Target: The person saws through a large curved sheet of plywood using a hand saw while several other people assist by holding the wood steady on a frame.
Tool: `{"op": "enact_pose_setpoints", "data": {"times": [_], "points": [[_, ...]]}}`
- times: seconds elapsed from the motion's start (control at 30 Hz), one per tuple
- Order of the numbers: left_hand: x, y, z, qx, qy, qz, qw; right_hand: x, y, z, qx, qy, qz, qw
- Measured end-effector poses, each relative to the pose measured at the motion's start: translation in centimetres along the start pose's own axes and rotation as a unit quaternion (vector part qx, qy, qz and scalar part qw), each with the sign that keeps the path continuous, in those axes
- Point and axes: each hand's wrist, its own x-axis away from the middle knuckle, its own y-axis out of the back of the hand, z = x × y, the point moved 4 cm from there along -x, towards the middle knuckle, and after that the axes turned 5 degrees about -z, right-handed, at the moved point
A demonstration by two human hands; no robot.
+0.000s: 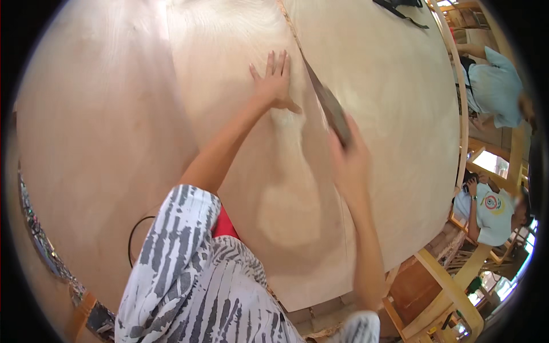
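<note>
A large pale plywood sheet [389, 188] fills most of the view, with a narrow slit running from the top edge down toward me. My left hand [273, 86] lies on it with fingers spread, just left of the slit. My right hand [350, 148] is closed on the near end of a hand saw [323, 97], whose long blade tapers upward along the slit; the saw and hand are blurred by motion. A thin straight line continues down the sheet below the saw. Something red [226, 223] shows behind my patterned left sleeve.
Two people in pale T-shirts [494, 88] [492, 211] are at the right, beyond the sheet's edge, among wooden frames [437, 274]. A black strap [400, 11] lies at the top right. A black cord [132, 237] curves beside my left arm.
</note>
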Motion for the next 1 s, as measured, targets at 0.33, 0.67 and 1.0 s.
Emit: {"op": "enact_pose_setpoints", "data": {"times": [0.33,0.67,1.0], "points": [[0.8,-0.7,2.3,0.033,0.001,-0.023,0.999,6.6,9.3,6.1,-0.018,-0.101,0.066,0.993],[0.3,-0.3,0.1,0.029,0.007,-0.008,1.000,1.5,4.0,1.6,-0.005,-0.026,0.039,0.999],[0.2,0.0,0.6,0.048,0.004,0.001,0.999,9.5,16.8,11.3,-0.016,-0.118,0.059,0.991]]}}
